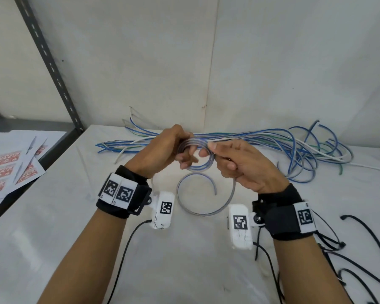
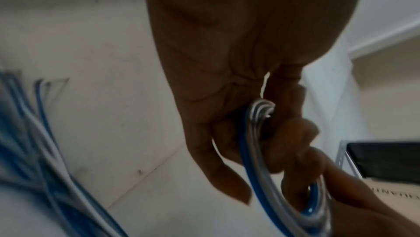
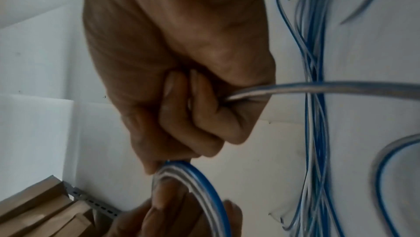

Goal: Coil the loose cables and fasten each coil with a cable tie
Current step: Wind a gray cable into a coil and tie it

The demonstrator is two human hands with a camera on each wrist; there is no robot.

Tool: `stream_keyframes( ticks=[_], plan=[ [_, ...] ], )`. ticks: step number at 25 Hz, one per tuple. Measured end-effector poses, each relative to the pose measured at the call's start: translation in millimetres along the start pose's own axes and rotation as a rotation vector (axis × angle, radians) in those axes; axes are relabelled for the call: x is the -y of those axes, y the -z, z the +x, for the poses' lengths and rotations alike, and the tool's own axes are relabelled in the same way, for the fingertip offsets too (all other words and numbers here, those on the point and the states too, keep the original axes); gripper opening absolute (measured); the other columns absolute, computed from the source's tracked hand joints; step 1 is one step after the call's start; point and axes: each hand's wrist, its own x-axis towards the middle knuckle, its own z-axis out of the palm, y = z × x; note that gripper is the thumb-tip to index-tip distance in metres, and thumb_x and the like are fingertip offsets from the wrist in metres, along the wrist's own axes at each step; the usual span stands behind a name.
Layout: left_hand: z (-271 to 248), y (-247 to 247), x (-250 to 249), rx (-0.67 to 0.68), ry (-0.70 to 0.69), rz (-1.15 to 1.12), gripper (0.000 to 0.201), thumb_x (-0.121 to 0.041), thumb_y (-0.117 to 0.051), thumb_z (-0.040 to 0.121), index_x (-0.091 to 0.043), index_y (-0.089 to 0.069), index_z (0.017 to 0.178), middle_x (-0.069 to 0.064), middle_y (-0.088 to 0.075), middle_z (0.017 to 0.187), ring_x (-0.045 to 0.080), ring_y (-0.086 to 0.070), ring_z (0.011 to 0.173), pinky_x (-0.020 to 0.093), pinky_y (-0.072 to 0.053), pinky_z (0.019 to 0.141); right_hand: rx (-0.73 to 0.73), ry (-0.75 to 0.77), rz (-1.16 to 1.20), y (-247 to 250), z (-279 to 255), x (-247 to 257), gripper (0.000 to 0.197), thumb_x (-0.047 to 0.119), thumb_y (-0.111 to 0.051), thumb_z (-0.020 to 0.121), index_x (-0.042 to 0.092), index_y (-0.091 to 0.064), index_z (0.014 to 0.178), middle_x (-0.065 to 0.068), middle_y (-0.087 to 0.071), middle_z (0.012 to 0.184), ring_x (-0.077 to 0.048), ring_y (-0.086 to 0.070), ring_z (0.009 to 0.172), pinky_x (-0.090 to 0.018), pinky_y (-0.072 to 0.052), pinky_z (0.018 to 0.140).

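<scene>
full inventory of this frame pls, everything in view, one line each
coil: one, blue and grey cable, several loops, held above the table between both hands
free tail of that cable: one, grey-blue, curving on the table below the hands
loose cables: one pile, blue, white, some green, far side of the table
cable ties: several, black, table's right edge
table: one, white cover
printed sheets: several, white with red labels, far left
shelf upright: one, dark slotted metal, upper left
wrist cameras: two, white, on black straps
left hand: grips the coil
right hand: pinches the coil's cable
</scene>
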Motion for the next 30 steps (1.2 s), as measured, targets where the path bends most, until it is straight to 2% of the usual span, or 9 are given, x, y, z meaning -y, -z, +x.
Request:
stream_keyframes(
  ticks=[3,4,9,14,17,21,25,28,30],
  plan=[
    [-7,-4,0,0.017,-0.001,0.324,0.048,-0.018,-0.031,0.108,-0.012,-0.044,0.062,0.027,-0.045,0.065,0.026,-0.041,0.054,0.028,-0.054,0.075,0.009,0.010,-0.217,3,-4,1,0.029,0.032,-0.058,0.098,0.016,-0.078,0.084,0.004,-0.030,0.049,-0.008,-0.020,0.047,-0.021,-0.015,0.047],
    [-7,-6,0,0.013,-0.018,0.342,0.046,-0.019,-0.033,0.108,-0.013,-0.043,0.064,0.027,-0.043,0.070,0.024,-0.041,0.055,0.023,-0.053,0.073,-0.012,0.015,-0.261,4,-6,2,0.030,0.030,-0.057,0.100,0.017,-0.079,0.085,0.003,-0.030,0.050,-0.010,-0.021,0.049,-0.023,-0.015,0.049],
    [-2,-8,3,-0.101,-0.091,0.229,0.044,-0.022,-0.032,0.111,-0.015,-0.039,0.068,-0.010,-0.031,0.057,0.010,-0.032,0.051,0.028,-0.052,0.073,-0.231,0.289,-0.492,-5,-3,2,0.023,0.027,-0.062,0.101,0.014,-0.079,0.095,0.005,-0.042,0.055,-0.009,-0.035,0.054,-0.018,-0.031,0.053],
    [-6,-6,3,-0.055,-0.233,0.166,0.040,-0.024,-0.031,0.112,-0.011,-0.043,0.076,-0.008,-0.026,0.062,0.015,-0.023,0.056,0.029,-0.047,0.068,-0.424,0.518,-0.781,-10,4,-3,0.016,0.036,-0.067,0.096,0.025,-0.079,0.096,0.008,-0.058,0.068,-0.006,-0.049,0.064,-0.021,-0.036,0.062],
    [-4,-10,3,-0.079,-0.255,0.087,0.039,-0.022,-0.034,0.111,-0.009,-0.046,0.077,-0.015,-0.030,0.058,0.011,-0.023,0.052,0.026,-0.043,0.062,-0.499,0.560,-0.760,-15,5,-6,0.015,0.032,-0.066,0.097,0.026,-0.079,0.097,0.003,-0.061,0.073,-0.007,-0.048,0.064,-0.021,-0.034,0.061],
    [-3,-10,3,-0.099,-0.274,0.009,0.040,-0.021,-0.035,0.111,-0.010,-0.048,0.075,-0.010,-0.026,0.057,0.011,-0.021,0.051,0.026,-0.039,0.057,-0.451,0.498,-0.616,-19,6,-7,0.018,0.033,-0.064,0.099,0.024,-0.079,0.103,0.001,-0.067,0.083,-0.008,-0.046,0.063,-0.025,-0.037,0.063],
    [0,-11,4,-0.096,-0.257,-0.130,0.038,-0.023,-0.034,0.111,-0.006,-0.048,0.080,-0.005,-0.018,0.058,0.012,-0.016,0.051,0.024,-0.034,0.053,-0.498,0.531,-0.491,-24,4,-4,0.021,0.027,-0.071,0.095,0.024,-0.073,0.116,0.002,-0.058,0.069,-0.009,-0.043,0.057,-0.023,-0.038,0.057],
    [0,-11,3,-0.105,-0.247,-0.190,0.038,-0.025,-0.034,0.111,-0.006,-0.049,0.082,-0.001,-0.013,0.062,0.013,-0.015,0.052,0.023,-0.032,0.052,-0.617,0.613,-0.461,-33,5,-6,0.015,0.026,-0.074,0.093,0.021,-0.069,0.107,-0.005,-0.062,0.070,-0.016,-0.050,0.056,-0.029,-0.040,0.053],
    [1,-10,2,-0.121,-0.252,-0.235,0.038,-0.026,-0.033,0.111,-0.007,-0.049,0.082,-0.002,-0.012,0.062,0.014,-0.014,0.053,0.022,-0.032,0.052,-0.621,0.645,-0.462,-41,5,-11,0.010,0.024,-0.070,0.096,0.019,-0.070,0.105,0.001,-0.069,0.079,-0.015,-0.061,0.064,-0.034,-0.047,0.056]
  ],
)
